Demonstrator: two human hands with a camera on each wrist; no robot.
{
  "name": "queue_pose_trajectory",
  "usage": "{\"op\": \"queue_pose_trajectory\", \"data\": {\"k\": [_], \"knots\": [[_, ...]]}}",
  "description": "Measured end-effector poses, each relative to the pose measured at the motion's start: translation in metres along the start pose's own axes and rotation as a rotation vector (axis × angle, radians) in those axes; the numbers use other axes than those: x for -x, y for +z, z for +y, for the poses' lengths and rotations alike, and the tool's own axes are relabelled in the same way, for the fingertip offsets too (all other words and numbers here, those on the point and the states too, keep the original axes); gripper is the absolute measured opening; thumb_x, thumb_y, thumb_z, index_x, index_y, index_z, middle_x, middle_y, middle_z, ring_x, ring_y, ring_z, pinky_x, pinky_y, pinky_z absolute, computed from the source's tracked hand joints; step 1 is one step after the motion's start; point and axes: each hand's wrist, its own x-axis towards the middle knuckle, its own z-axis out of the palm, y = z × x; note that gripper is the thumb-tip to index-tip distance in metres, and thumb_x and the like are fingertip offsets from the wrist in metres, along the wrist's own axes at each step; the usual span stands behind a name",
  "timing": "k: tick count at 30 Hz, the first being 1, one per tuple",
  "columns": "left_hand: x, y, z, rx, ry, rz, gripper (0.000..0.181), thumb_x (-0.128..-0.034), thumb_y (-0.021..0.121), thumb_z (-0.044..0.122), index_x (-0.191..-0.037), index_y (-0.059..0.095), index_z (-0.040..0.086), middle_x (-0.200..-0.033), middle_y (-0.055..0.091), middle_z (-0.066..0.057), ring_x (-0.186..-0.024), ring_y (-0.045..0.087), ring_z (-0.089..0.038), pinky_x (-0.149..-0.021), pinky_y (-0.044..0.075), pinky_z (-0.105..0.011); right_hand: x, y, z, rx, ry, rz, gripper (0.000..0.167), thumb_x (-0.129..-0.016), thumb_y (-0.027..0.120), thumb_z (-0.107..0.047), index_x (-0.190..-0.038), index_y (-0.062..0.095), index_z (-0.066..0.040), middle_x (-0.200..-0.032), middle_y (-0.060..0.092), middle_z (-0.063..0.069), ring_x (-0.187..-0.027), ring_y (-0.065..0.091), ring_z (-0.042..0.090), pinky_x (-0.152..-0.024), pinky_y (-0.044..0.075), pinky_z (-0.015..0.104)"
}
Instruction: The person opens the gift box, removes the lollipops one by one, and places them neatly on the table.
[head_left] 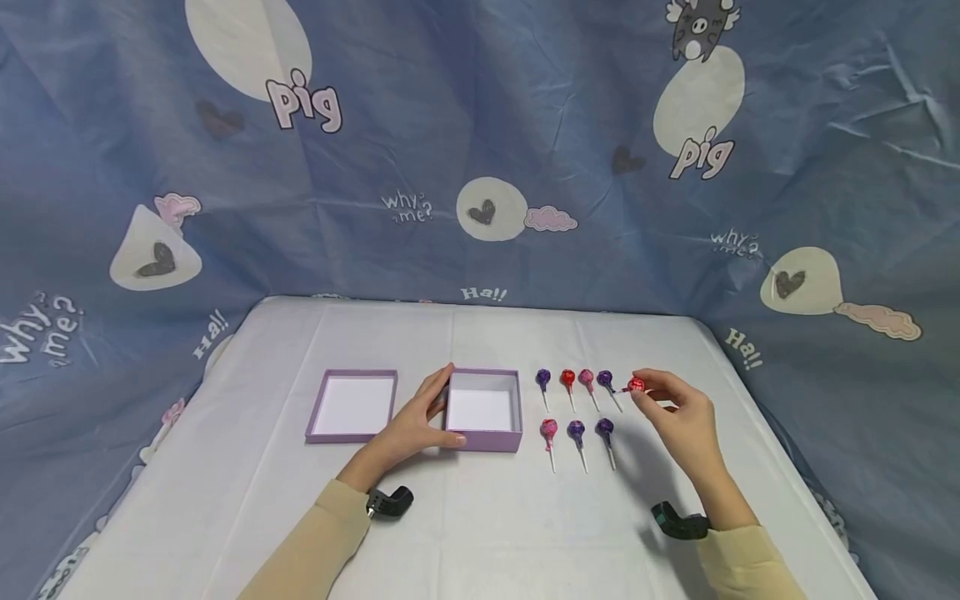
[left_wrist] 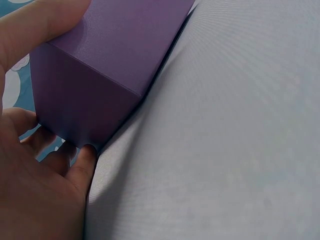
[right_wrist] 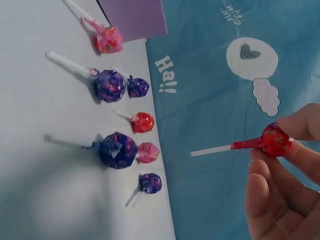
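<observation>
An open purple box [head_left: 487, 440] with a white inside stands mid-table. My left hand [head_left: 415, 427] holds it at its left side, thumb on the front wall and fingers along the side; in the left wrist view the thumb and curled fingers touch the purple walls. Between thumb and fingertips my right hand [head_left: 681, 414] pinches a red lollipop [right_wrist: 276, 141] by its wrapped head, the white stick pointing left, above the table. Left of that hand, several wrapped lollipops lie in two rows, among them a red lollipop [head_left: 567, 377], a pink lollipop [head_left: 549, 427] and a purple lollipop [head_left: 576, 428].
The purple lid [head_left: 351, 437] lies left of the box, its white inside facing up, partly behind the left hand. A white cloth [head_left: 495, 525] covers the table. Behind and at the sides hangs a blue printed curtain [head_left: 405, 158].
</observation>
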Motion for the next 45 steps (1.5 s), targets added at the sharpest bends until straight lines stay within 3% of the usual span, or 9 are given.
{"op": "queue_pose_trajectory", "data": {"k": [7, 14, 22, 27, 35, 45], "knots": [[0.001, -0.001, -0.001, 0.011, -0.001, 0.0, 0.122, -0.0703, 0.094, 0.031, -0.161, 0.014, 0.04, -0.166, 0.01, 0.007, -0.151, 0.016, -0.015, -0.118, 0.027, -0.027, 0.0, -0.002, 0.012, 0.07, 0.001, -0.023, 0.022, -0.094, 0.074, -0.03, -0.113, 0.076, -0.02, -0.095, 0.073, -0.005, -0.085, 0.063, 0.011, -0.065, 0.052, 0.019], [0.0, -0.001, 0.001, 0.014, 0.008, -0.004, 0.123, -0.0708, 0.094, 0.027, -0.163, 0.013, 0.033, -0.167, 0.008, 0.002, -0.151, 0.015, -0.02, -0.119, 0.026, -0.032, 0.0, -0.001, 0.02, 0.158, 0.065, -0.044, 0.025, -0.094, 0.073, -0.035, -0.109, 0.076, -0.016, -0.089, 0.074, -0.002, -0.079, 0.065, 0.015, -0.057, 0.051, 0.023], [-0.001, -0.001, 0.002, 0.006, -0.001, -0.01, 0.123, -0.0715, 0.094, 0.028, -0.164, 0.012, 0.027, -0.167, 0.009, 0.004, -0.151, 0.016, -0.017, -0.119, 0.027, -0.029, 0.001, 0.005, 0.035, 0.267, 0.104, -0.077, 0.018, -0.091, 0.076, -0.033, -0.101, 0.075, -0.017, -0.078, 0.072, -0.002, -0.072, 0.063, 0.018, -0.057, 0.05, 0.026], [0.0, -0.001, 0.001, 0.005, -0.008, -0.007, 0.122, -0.0713, 0.094, 0.028, -0.162, 0.013, 0.036, -0.166, 0.009, 0.008, -0.15, 0.016, -0.013, -0.117, 0.027, -0.025, 0.0, 0.007, 0.043, 0.338, 0.139, -0.152, 0.02, -0.09, 0.076, -0.027, -0.103, 0.074, -0.011, -0.07, 0.067, -0.001, -0.063, 0.055, 0.018, -0.053, 0.043, 0.029], [0.001, 0.0, 0.001, 0.017, -0.007, -0.007, 0.122, -0.0717, 0.094, 0.027, -0.163, 0.013, 0.032, -0.167, 0.008, 0.005, -0.151, 0.016, -0.016, -0.118, 0.027, -0.027, -0.003, 0.01, 0.05, 0.341, 0.153, -0.185, 0.023, -0.089, 0.077, -0.023, -0.106, 0.074, -0.008, -0.072, 0.066, 0.001, -0.063, 0.053, 0.018, -0.052, 0.043, 0.029], [-0.001, 0.001, 0.001, 0.013, -0.008, -0.009, 0.122, -0.0719, 0.094, 0.025, -0.163, 0.013, 0.033, -0.166, 0.008, 0.006, -0.15, 0.016, -0.015, -0.118, 0.027, -0.027, -0.004, 0.014, 0.054, 0.335, 0.218, -0.329, 0.025, -0.086, 0.079, -0.021, -0.105, 0.074, -0.006, -0.076, 0.066, 0.003, -0.064, 0.056, 0.018, -0.053, 0.047, 0.029]]}}
